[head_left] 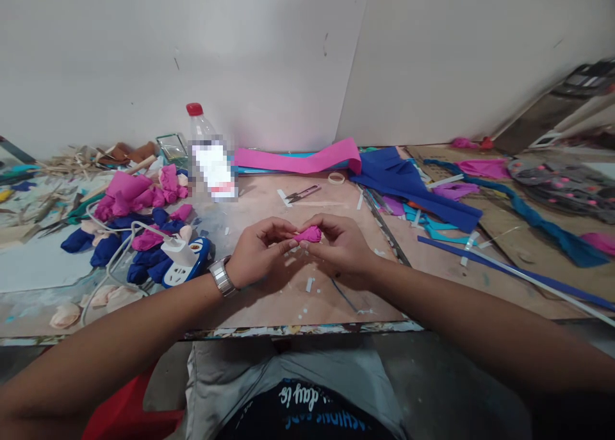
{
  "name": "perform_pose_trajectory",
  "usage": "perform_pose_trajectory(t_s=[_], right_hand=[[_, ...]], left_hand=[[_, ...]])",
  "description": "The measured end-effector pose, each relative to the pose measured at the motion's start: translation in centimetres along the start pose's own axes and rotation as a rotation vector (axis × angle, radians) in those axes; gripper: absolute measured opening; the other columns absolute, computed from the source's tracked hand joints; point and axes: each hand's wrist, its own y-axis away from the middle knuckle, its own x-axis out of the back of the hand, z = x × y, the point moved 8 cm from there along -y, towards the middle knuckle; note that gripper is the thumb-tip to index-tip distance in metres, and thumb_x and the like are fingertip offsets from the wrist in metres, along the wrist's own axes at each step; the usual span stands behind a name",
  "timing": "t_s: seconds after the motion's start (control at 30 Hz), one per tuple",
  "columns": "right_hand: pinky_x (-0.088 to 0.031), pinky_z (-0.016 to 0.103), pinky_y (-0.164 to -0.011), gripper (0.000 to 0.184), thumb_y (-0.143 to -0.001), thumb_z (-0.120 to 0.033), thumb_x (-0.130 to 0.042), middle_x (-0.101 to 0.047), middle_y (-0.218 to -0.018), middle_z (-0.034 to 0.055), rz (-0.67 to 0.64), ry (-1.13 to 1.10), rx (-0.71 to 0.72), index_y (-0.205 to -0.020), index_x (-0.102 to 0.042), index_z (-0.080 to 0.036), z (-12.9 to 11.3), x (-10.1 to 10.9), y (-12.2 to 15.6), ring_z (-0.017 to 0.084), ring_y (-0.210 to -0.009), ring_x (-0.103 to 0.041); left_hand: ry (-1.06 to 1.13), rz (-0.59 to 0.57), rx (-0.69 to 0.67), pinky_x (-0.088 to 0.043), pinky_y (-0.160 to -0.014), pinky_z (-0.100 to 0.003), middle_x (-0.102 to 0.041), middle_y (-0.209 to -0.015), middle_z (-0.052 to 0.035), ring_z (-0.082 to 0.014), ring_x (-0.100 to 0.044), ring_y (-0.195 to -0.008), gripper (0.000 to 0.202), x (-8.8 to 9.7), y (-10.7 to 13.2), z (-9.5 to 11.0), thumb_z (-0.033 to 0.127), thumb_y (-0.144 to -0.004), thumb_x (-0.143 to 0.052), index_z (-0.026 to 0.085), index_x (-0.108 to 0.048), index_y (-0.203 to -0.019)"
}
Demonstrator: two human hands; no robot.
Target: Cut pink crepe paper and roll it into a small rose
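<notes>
Between my hands, a little above the table, is a small rolled pink crepe-paper flower (pixel 310 234). My left hand (pixel 262 248) pinches its narrow end with thumb and fingers. On the other side my right hand (pixel 339 244) has its thumb and fingertips closed round the wider pink end. Just beyond my hands lie thread snips (pixel 302 194) and a roll of tape (pixel 336 179). A long pink crepe-paper strip (pixel 307 158) stretches across the back of the table, with blue crepe paper (pixel 413 187) to its right.
On the left, finished pink and blue paper flowers (pixel 139 193) are heaped beside a power strip (pixel 187 264) with a white cable (pixel 113 270). A red-capped bottle (pixel 195 116) and a bright phone (pixel 214 168) stand behind. A thin white stick (pixel 538 283) crosses cardboard (pixel 514 235) at right.
</notes>
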Motion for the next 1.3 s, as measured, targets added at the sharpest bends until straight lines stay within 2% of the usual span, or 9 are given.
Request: perform_pose_trajectory(t_s=[0.17, 0.27, 0.47, 0.67, 0.87, 1.03, 1.3], right_hand=[[-0.05, 0.032, -0.079, 0.028, -0.079, -0.039, -0.083, -0.073, -0.089, 0.005, -0.06, 0.024, -0.022, -0.094, -0.074, -0.017, 0.2, -0.4, -0.2, 0.019, -0.085, -0.065], [-0.05, 0.032, -0.08, 0.031, -0.079, -0.038, -0.084, -0.073, -0.092, 0.0047, -0.08, 0.03, -0.012, -0.098, -0.073, -0.017, 0.3, -0.6, -0.4, 0.019, -0.087, -0.064], [-0.049, 0.032, -0.079, 0.031, -0.08, -0.04, -0.083, -0.071, -0.088, 0.0047, -0.022, 0.026, -0.03, -0.096, -0.073, -0.016, 0.5, -0.4, -0.5, 0.019, -0.084, -0.063], [-0.049, 0.031, -0.076, 0.033, -0.077, -0.044, -0.085, -0.071, -0.086, 0.0046, -0.003, -0.03, -0.054, -0.09, -0.073, -0.016, 0.5, -0.5, -0.3, 0.018, -0.082, -0.063], [-0.052, 0.031, -0.078, 0.037, -0.074, -0.043, -0.088, -0.074, -0.088, 0.0052, 0.0, -0.091, -0.1, -0.096, -0.077, -0.017, 1.4, -0.7, -0.4, 0.018, -0.084, -0.065], [-0.052, 0.03, -0.074, 0.039, -0.07, -0.045, -0.09, -0.076, -0.087, 0.0057, 0.012, -0.146, -0.158, -0.095, -0.079, -0.017, 2.2, -0.8, -0.3, 0.018, -0.081, -0.066], [-0.05, 0.03, -0.067, 0.035, -0.076, -0.053, -0.085, -0.071, -0.078, 0.0049, 0.035, 0.002, -0.032, -0.079, -0.081, -0.019, 0.9, 0.0, -0.5, 0.017, -0.073, -0.062]], left_hand=[[-0.286, -0.074, -0.07, -0.057, -0.084, -0.03, -0.08, -0.1, -0.0062, -0.018, -0.074, -0.09, 0.022, -0.4, 0.3, 0.7, 0.035, -0.092, -0.069, 0.018, -0.076, -0.105], [-0.341, -0.049, -0.093, -0.057, -0.084, -0.029, -0.081, -0.1, -0.0049, -0.0183, -0.074, -0.09, 0.022, 0.0, 0.3, 0.8, 0.033, -0.093, -0.067, 0.019, -0.077, -0.107], [-0.42, -0.047, -0.123, -0.054, -0.082, -0.029, -0.081, -0.099, -0.0046, -0.0183, -0.073, -0.087, 0.023, 0.1, 0.2, 0.8, 0.034, -0.096, -0.063, 0.019, -0.077, -0.105], [-0.446, -0.069, -0.112, -0.052, -0.08, -0.029, -0.079, -0.096, -0.0045, -0.0177, -0.07, -0.084, 0.023, -0.1, 0.3, 0.9, 0.036, -0.097, -0.06, 0.019, -0.075, -0.102], [-0.492, -0.06, -0.145, -0.051, -0.08, -0.028, -0.078, -0.095, -0.0048, -0.0179, -0.069, -0.084, 0.022, -0.1, 0.5, 1.1, 0.035, -0.098, -0.058, 0.018, -0.073, -0.101], [-0.408, -0.058, -0.145, -0.051, -0.08, -0.028, -0.077, -0.096, -0.0053, -0.0178, -0.069, -0.085, 0.023, -0.2, 0.5, 1.0, 0.035, -0.098, -0.058, 0.018, -0.072, -0.102], [-0.433, -0.091, -0.146, -0.051, -0.082, -0.03, -0.079, -0.1, -0.0058, -0.0193, -0.07, -0.089, 0.024, -0.6, 0.5, 1.0, 0.036, -0.099, -0.058, 0.019, -0.074, -0.105]])
